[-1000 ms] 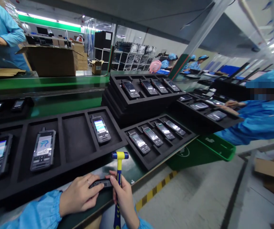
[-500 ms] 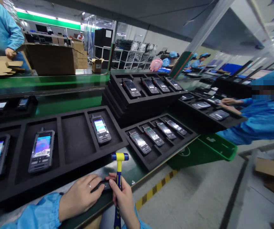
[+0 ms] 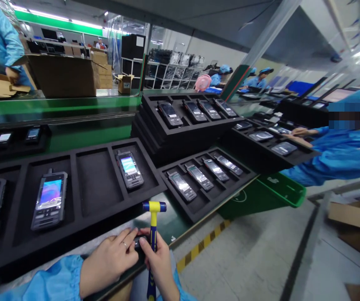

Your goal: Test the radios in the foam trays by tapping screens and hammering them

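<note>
At the bench's near edge, a small dark device (image 3: 140,241) lies between my hands, mostly covered by them; its exact kind is hidden. My left hand (image 3: 112,257), with a ring on one finger, is closed over its left side. My right hand (image 3: 161,263) grips a small mallet (image 3: 153,221) with a yellow and blue head pointing up. The thumb and fingers of that hand also touch the device. Just beyond, a black foam tray (image 3: 96,209) carries rugged handsets, including one with a lit screen (image 3: 49,198) and another at the right (image 3: 129,169); one compartment between them holds nothing.
A second black tray (image 3: 195,215) of handsets lies to the right, before a stack of trays (image 3: 154,142). A green bin (image 3: 297,195) hangs past the bench edge. At right a co-worker's blue sleeve (image 3: 333,154) reaches toward trays. A cardboard box (image 3: 62,77) stands at the back left.
My left hand has shifted slightly right, with its fingers closer to my right hand over the device. The mallet stays upright in my right hand. The view has moved a little.
</note>
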Demonstrator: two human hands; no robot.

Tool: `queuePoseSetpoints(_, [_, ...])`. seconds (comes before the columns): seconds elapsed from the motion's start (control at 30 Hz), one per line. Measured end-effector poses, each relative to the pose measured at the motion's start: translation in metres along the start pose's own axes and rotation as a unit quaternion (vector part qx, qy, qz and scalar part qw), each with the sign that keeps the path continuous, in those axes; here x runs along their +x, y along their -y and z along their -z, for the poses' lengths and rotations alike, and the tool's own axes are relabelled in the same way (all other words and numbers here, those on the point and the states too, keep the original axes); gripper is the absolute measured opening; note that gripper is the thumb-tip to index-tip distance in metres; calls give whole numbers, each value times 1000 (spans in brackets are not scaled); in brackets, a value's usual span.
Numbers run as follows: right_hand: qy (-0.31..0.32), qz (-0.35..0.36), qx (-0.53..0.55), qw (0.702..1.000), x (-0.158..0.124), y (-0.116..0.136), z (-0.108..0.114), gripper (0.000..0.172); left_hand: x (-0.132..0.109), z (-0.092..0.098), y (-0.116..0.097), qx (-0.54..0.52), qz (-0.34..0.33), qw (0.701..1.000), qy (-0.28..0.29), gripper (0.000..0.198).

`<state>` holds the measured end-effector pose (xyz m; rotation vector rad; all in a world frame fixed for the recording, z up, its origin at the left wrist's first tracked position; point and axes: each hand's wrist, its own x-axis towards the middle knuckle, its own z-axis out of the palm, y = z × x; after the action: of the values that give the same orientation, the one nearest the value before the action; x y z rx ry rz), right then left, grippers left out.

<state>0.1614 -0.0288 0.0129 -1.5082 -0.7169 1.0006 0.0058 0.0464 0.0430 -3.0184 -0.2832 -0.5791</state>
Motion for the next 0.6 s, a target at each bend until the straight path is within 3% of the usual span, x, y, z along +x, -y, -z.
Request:
queuePoseSetpoints(0.13, [-6,42,-17,999,-1,4,1,34,-4,2,7,-74,11,997,4,24])
queuePoseSetpoints(0.3, [-13,48,-24,998,-2,4,0,33,-8,3,14,-122,24,992,-35,24])
queuePoseSetpoints(0.47, [1,15,-9,1000,-3,-1,0,48,-15,1,13,-142,56,985,-75,15])
queuePoseSetpoints(0.6, [15,-13,5,1000,-3,-7,1,62,-16,3,13,-140,57,986,-70,24])
